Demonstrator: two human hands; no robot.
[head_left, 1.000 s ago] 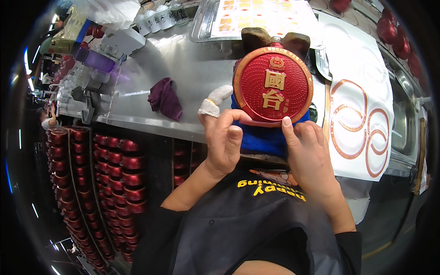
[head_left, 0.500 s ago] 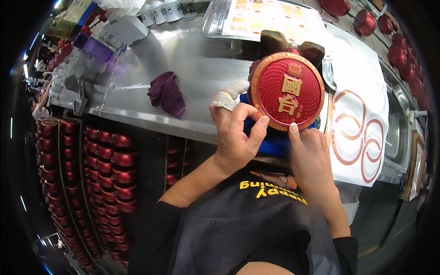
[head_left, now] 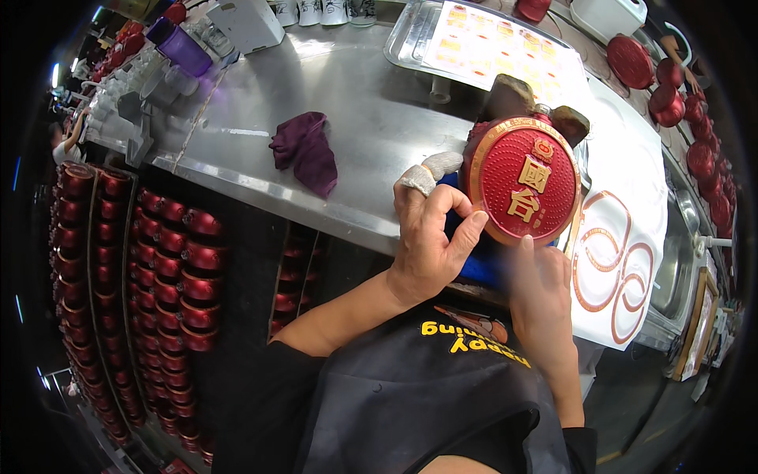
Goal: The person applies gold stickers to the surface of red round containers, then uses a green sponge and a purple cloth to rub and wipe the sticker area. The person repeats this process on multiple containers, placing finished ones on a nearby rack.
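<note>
A round, flat red bottle [head_left: 505,189] faces up in front of me, with raised gold characters and a patterned gold band [head_left: 479,207] round its rim. Its neck lies between two dark worn blocks [head_left: 509,96] at the far side, and blue material [head_left: 485,265] shows beneath it. My left hand [head_left: 430,237] is closed, thumb and forefinger pinching at the lower-left rim. Pale cloth covers [head_left: 433,170] wrap other fingers of that hand. At the bottom rim the thumb of my right hand [head_left: 541,284] touches the band; this hand is smeared by motion and its other fingers are partly hidden.
On the steel table [head_left: 355,118] lies a crumpled purple cloth [head_left: 308,154]. A white sheet [head_left: 632,170] with loose red-gold rings [head_left: 602,261] spreads to the right. A metal tray [head_left: 407,47] bears a printed sheet. Racks of red bottles [head_left: 201,276] stand lower left.
My view has shifted, so the bottle and table appear further right and lower. Both hands stay at the bottle's lower rim; the right hand is now more blurred.
</note>
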